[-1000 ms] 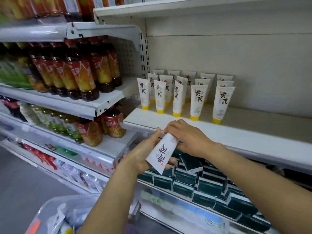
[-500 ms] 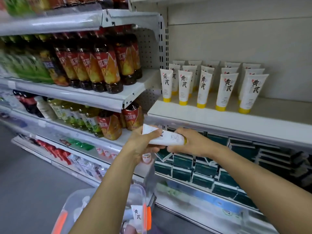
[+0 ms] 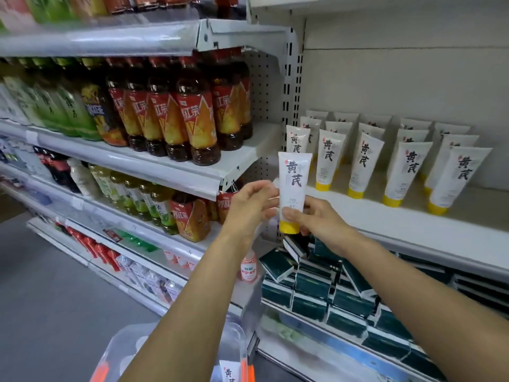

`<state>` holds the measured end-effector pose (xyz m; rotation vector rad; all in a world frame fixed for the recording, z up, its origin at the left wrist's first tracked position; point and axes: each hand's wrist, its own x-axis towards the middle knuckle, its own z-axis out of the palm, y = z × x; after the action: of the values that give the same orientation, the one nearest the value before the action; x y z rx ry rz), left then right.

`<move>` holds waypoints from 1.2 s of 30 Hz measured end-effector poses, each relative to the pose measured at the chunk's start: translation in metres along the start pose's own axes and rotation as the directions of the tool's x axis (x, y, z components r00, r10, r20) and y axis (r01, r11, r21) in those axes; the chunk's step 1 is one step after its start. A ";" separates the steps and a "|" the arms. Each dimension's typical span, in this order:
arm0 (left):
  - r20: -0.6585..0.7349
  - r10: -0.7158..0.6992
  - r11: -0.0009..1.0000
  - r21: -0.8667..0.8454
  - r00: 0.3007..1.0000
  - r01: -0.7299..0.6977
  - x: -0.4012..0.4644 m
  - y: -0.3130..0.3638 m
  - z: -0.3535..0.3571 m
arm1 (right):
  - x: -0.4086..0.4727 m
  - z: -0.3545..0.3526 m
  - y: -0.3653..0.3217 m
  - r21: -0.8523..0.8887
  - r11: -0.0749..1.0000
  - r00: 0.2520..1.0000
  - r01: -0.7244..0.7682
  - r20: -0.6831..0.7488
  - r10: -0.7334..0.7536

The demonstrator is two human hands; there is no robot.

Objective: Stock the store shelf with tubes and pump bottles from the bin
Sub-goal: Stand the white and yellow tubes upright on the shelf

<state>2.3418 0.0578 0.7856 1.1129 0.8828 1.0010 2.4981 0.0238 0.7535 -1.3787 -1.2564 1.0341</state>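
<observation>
Before the shelf (image 3: 413, 224), both hands' fingers (image 3: 292, 215) pinch an upright white, yellow-capped tube (image 3: 293, 188).

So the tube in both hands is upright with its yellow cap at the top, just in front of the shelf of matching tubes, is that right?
Not quite. The head view shows the tube held upright by both hands, but its yellow cap is at the bottom, not the top. It is just in front of the shelf of matching tubes.

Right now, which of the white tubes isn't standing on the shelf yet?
The yellow-capped tube pinched upright between the left hand and right hand, in front of the shelf edge. All other tubes stand cap-down on the shelf.
</observation>
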 end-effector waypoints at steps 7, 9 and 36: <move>0.009 -0.074 0.994 0.078 0.997 0.073 0.051 -0.011 0.006 | 0.070 -0.006 -0.003 -0.182 0.980 0.962 0.082 -0.242 -0.125; 0.010 -0.100 0.994 0.054 0.995 0.100 0.063 -0.012 0.011 | 0.083 -0.006 0.001 -0.253 0.961 0.961 0.109 -0.219 -0.166; -0.201 -0.153 0.982 -0.138 0.967 0.127 0.062 -0.021 0.007 | 0.094 -0.014 0.017 -0.482 0.876 0.966 -0.021 -0.237 -0.107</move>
<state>2.3712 0.1115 0.7623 0.8366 1.0405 1.0544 2.5252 0.1157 0.7406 -1.7871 -1.3933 0.4950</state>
